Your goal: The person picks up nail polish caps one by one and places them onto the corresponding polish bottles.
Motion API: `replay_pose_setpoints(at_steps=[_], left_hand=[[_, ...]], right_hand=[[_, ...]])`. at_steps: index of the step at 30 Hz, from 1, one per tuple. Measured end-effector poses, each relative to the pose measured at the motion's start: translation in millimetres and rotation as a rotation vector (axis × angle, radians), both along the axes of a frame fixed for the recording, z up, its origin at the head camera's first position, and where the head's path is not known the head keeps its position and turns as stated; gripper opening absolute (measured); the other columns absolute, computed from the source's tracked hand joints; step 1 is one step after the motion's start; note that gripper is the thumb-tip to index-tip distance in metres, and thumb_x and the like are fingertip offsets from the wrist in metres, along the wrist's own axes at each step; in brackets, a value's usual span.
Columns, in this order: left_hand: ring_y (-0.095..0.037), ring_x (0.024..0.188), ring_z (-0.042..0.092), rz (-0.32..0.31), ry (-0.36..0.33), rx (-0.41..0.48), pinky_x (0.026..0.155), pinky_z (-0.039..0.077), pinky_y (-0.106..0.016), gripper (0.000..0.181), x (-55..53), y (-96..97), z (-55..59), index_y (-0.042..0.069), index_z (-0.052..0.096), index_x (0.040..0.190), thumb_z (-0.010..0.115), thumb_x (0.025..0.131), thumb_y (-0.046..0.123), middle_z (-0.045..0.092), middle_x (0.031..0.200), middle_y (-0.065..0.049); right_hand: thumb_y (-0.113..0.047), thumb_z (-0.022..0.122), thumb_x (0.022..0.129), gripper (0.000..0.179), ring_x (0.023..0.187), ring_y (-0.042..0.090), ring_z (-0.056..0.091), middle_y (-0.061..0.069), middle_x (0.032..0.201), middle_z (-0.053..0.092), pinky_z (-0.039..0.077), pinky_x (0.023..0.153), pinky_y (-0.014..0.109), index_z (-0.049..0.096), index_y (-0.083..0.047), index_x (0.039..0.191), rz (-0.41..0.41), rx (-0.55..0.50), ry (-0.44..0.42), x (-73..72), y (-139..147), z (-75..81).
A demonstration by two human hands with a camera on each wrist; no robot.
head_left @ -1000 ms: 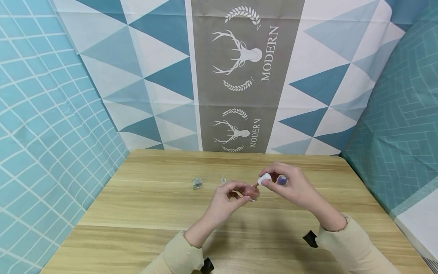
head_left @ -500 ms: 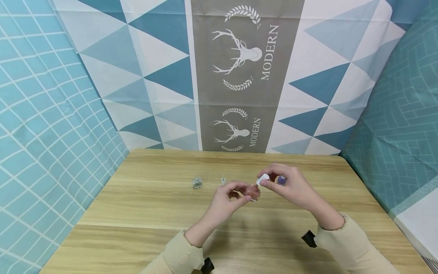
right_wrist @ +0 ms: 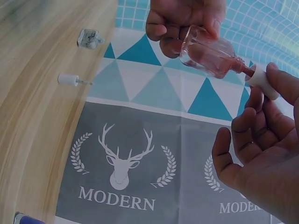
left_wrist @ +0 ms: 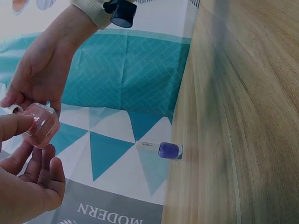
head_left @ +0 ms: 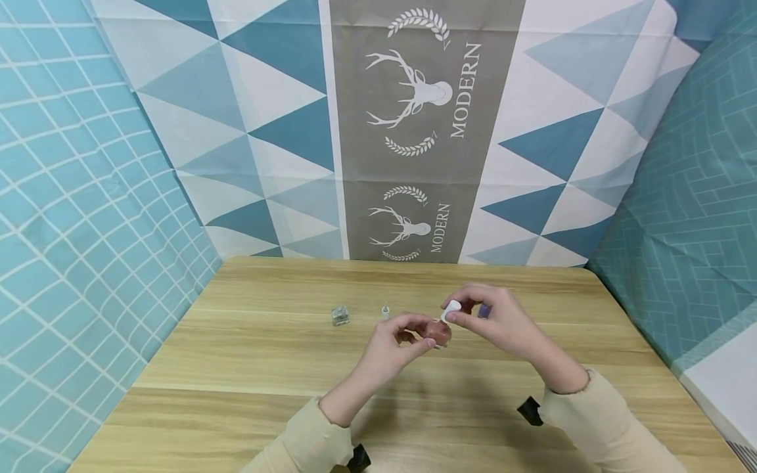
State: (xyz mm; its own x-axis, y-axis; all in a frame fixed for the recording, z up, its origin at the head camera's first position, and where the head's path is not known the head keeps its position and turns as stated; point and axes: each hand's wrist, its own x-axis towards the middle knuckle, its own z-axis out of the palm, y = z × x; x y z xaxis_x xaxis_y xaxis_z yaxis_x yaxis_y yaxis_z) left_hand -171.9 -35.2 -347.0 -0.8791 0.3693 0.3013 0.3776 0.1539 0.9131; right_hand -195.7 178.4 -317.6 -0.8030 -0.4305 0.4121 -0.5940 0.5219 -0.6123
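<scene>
My left hand pinches a small glass nail polish bottle of pinkish polish, held above the table and tilted. Between my right thumb and fingers is its white cap; the right hand comes in from the right. In the right wrist view, the polish-coated brush stem runs from the cap into the neck of the bottle. A short gap shows between cap and neck. The left wrist view shows the bottle from its side, with the cap mostly hidden by fingers.
On the wooden table, an uncapped clear glass bottle stands left of the hands. Near it is a white cap with a brush. A purple polish bottle with a white cap stands behind my right hand. Patterned cloth walls surround the table.
My right hand has moved slightly left and down with the cap, bringing it closer to the bottle's neck. Less of the brush stem shows now. The left hand has barely moved.
</scene>
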Motion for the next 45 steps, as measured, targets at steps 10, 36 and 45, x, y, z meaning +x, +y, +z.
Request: replay_pose_setpoints(at_steps=[10,36,45], left_hand=[[-0.016,0.094,0.059,-0.003,-0.019,0.007,0.077,0.049,-0.025,0.027,0.0,0.0,0.0,0.000,0.065,0.110,0.069,0.084,0.006,0.067,0.104,-0.011],[-0.011,0.085,0.059,0.033,0.004,0.042,0.073,0.049,-0.023,0.025,-17.9,1.8,-30.5,0.008,0.069,0.105,0.073,0.082,0.014,0.068,0.093,-0.005],[-0.014,0.087,0.059,0.036,0.000,0.042,0.074,0.048,-0.023,0.024,-20.7,1.5,-34.3,0.010,0.069,0.105,0.074,0.082,0.016,0.068,0.093,-0.005]], right_hand=[[-0.024,0.073,0.083,0.010,0.072,0.009,0.054,-0.010,0.080,0.062,0.042,0.057,0.023,0.069,-0.023,0.092,-0.001,-0.006,-0.036,-2.5,-1,-3.4],[-0.027,0.075,0.080,0.009,0.071,0.009,0.052,-0.009,0.074,0.059,0.042,0.058,0.022,0.067,-0.024,0.084,0.022,-0.011,-0.048,-8.1,-7,-8.9],[-0.028,0.076,0.079,0.012,0.071,0.010,0.053,-0.009,0.074,0.059,0.043,0.059,0.023,0.067,-0.024,0.085,0.022,-0.010,-0.050,-8.7,-8,-9.7]])
